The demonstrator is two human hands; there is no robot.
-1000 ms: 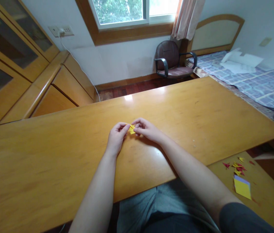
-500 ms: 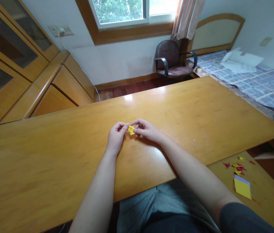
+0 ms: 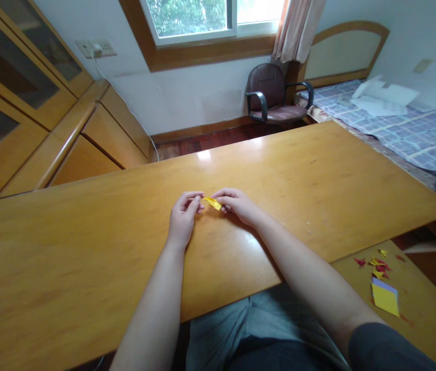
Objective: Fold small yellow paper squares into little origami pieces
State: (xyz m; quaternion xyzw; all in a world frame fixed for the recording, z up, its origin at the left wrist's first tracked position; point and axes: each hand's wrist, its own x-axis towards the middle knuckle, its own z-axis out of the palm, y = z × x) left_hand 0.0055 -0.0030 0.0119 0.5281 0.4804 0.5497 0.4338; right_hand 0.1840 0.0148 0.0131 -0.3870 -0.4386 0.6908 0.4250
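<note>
A small piece of folded yellow origami paper (image 3: 213,204) is held just above the wooden table, slim and pointed toward the left. My left hand (image 3: 184,215) pinches its left tip between thumb and index finger. On the other side my right hand (image 3: 240,206) grips the right end, its fingers closed and partly hiding the paper. The fine folds are too small to make out.
On a lower surface at the right lie several red and yellow folded paper pieces (image 3: 380,268) and a stack of square paper (image 3: 385,299). Beyond the wooden table (image 3: 105,247) stand a brown armchair (image 3: 272,95), a bed (image 3: 414,129) and cabinets (image 3: 113,134).
The yellow paper has turned and now looks narrower, tilted down to the right. My hands have drawn slightly apart, and the fingers of both have shifted on it.
</note>
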